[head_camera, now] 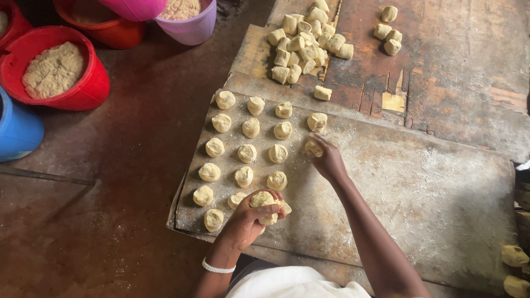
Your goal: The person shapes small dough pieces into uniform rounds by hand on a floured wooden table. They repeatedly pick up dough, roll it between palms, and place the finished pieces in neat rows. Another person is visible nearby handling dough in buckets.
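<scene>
A pale, rounded dough piece with a floury, slightly creased surface is enclosed by the curled fingers of the left hand, near the front edge of the floured board. A second, smaller dough ball is pinched under the fingertips of the right hand and is pressed onto the board at the end of the third row. Both hands are closed around their pieces; no gap between fingers and dough can be made out.

Shaped dough balls are laid out on the board in rows, apart from one another, left of both hands. A heap of cut dough chunks is piled on the worn wooden table beyond the board, and a smaller cluster lies further right. A red bucket of dough, a blue bucket and a lilac bucket stand on the floor to the left. A beaded white bracelet is worn on the left wrist.
</scene>
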